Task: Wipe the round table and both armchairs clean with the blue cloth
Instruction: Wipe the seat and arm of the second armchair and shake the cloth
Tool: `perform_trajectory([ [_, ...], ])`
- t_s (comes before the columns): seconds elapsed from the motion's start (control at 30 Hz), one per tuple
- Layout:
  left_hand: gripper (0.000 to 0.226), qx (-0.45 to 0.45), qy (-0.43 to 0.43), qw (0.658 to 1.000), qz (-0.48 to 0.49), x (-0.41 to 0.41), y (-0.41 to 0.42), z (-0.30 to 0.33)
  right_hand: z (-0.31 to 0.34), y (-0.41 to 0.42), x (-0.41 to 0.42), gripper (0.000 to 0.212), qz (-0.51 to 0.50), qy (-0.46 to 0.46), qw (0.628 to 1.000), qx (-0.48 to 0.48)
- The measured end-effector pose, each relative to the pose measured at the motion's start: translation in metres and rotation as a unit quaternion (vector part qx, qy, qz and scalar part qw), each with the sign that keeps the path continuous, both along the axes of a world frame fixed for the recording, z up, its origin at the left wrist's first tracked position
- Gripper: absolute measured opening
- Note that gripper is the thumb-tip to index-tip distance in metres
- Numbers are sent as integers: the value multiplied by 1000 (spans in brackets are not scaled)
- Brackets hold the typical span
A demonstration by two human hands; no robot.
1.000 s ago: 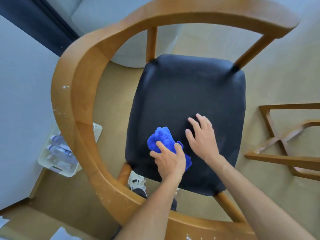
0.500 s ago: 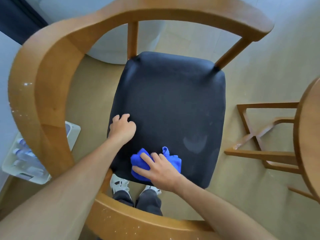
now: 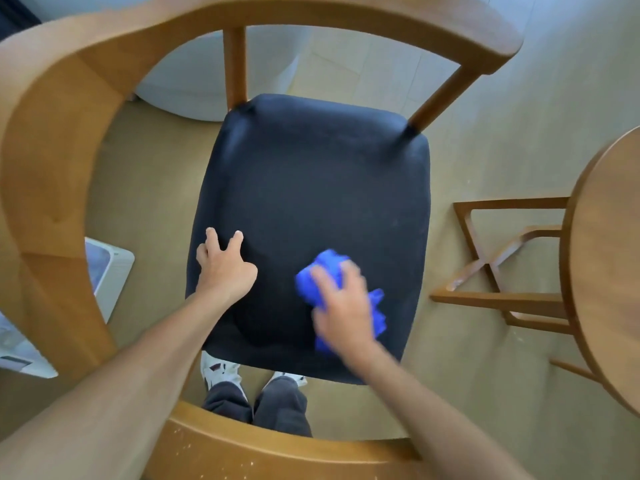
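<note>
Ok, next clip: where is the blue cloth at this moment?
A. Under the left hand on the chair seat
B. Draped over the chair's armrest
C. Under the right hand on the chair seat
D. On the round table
C: the cloth lies on the dark seat under the blurred right hand, while the left hand rests bare on the seat's left edge.

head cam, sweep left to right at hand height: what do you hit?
Curved wooden chair back rail → white plastic bin on the floor → left hand resting on the dark seat cushion → right hand on the crumpled blue cloth → wooden table base frame → round wooden table top.
</note>
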State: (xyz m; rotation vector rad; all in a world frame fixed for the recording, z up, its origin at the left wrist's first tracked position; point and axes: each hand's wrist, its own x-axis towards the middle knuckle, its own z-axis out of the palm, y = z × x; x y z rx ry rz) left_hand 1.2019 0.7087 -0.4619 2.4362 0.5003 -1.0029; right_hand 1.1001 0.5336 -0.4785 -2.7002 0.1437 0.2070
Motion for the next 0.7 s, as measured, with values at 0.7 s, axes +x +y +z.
perform_trajectory([
  [0.7, 55, -46, -59, 992, 98, 22, 22, -7, -4, 65, 69, 56, 34, 21, 999, 33],
])
